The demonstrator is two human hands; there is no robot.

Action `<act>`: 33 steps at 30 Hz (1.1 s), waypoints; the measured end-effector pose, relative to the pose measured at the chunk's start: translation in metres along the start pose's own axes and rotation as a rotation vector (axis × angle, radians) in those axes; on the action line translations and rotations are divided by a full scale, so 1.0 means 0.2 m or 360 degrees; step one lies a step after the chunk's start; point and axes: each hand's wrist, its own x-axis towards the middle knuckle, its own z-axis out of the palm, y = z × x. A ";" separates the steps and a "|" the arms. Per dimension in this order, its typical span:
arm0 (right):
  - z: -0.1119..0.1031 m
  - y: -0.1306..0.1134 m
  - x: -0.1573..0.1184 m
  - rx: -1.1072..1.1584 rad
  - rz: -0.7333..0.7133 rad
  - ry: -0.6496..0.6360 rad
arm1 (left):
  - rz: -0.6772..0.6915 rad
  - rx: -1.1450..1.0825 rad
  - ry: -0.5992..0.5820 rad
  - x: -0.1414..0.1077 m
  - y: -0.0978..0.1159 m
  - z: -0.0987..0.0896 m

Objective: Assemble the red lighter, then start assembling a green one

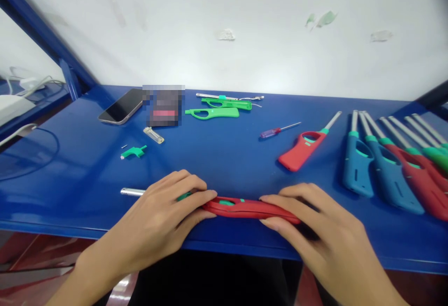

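Note:
A red utility lighter [245, 207] lies lengthwise between my hands, just above the blue table's front edge, with a seam showing along its body. My left hand [168, 208] is closed around its nozzle end, fingertips pinching the body by the trigger opening. The metal nozzle [132, 191] sticks out to the left past that hand. At the other end, my right hand [311, 222] grips the handle between thumb and fingers, hiding its tip. A second red lighter [303, 151] rests farther back on the right, near a small purple-handled screwdriver [271, 133].
Several blue, red and green lighters [359, 166] stand in a row at right. Green lighter shell halves [220, 113] and a metal tube lie at the back. At left are a phone [122, 106], a blurred dark packet [164, 107], a clear fuel tank [153, 135] and a green trigger [135, 152].

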 end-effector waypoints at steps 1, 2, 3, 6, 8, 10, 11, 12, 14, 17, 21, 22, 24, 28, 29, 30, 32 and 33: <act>0.01 0.00 0.00 -0.0033 -0.0025 -0.0011 | 0.0004 -0.0001 0.0013 0.00 0.00 0.00; 0.01 -0.01 -0.01 -0.0068 -0.0048 -0.0024 | 0.0012 0.0005 0.0027 0.00 0.00 0.01; 0.02 -0.02 -0.01 -0.0101 -0.0070 -0.0044 | 0.0025 0.0014 0.0040 0.00 0.01 0.01; 0.05 -0.05 -0.01 -0.0129 -0.0149 -0.0111 | 0.0059 0.0046 0.0061 -0.01 0.02 0.01; 0.06 -0.06 -0.01 -0.0101 -0.0190 -0.0112 | 0.0060 0.0066 0.0078 -0.01 0.03 0.01; 0.07 -0.07 -0.01 -0.0085 -0.0220 -0.0100 | 0.0055 0.0076 0.0094 -0.01 0.03 0.01; 0.07 -0.06 -0.01 -0.0079 -0.0238 -0.0101 | 0.0059 0.0075 0.0099 0.00 0.03 0.01; 0.07 -0.06 -0.01 -0.0070 -0.0266 -0.0108 | 0.0060 0.0072 0.0101 0.00 0.04 0.01; 0.07 -0.06 -0.01 -0.0041 -0.0305 -0.0118 | 0.0061 0.0063 0.0108 0.02 0.04 0.00; 0.07 -0.07 -0.01 0.0001 -0.0306 -0.0078 | 0.0057 0.0042 0.0109 0.03 0.04 0.00; 0.07 -0.06 -0.01 -0.0004 -0.0337 -0.0073 | 0.0063 0.0008 0.0111 0.03 0.04 0.00; 0.06 -0.06 -0.01 -0.0018 -0.0349 -0.0081 | 0.0051 0.0004 0.0109 0.02 0.04 0.00; 0.07 -0.05 -0.02 -0.0051 -0.0355 -0.0072 | 0.0008 -0.0010 0.0103 0.02 0.04 0.01; 0.08 -0.05 -0.04 -0.0148 -0.0202 0.0047 | -0.0127 0.0039 0.0071 0.01 0.03 0.01; 0.08 -0.05 -0.04 -0.0175 -0.0162 0.0078 | -0.0159 0.0074 0.0074 0.00 0.02 0.02; 0.08 -0.06 -0.04 -0.0199 -0.0130 0.0111 | -0.0180 0.0096 0.0076 0.00 0.02 0.02; 0.08 -0.06 -0.05 -0.0228 -0.0083 0.0144 | -0.0191 0.0083 0.0093 0.00 0.01 0.02; 0.08 -0.06 -0.05 -0.0233 -0.0052 0.0130 | -0.0179 0.0054 0.0102 0.01 0.01 0.02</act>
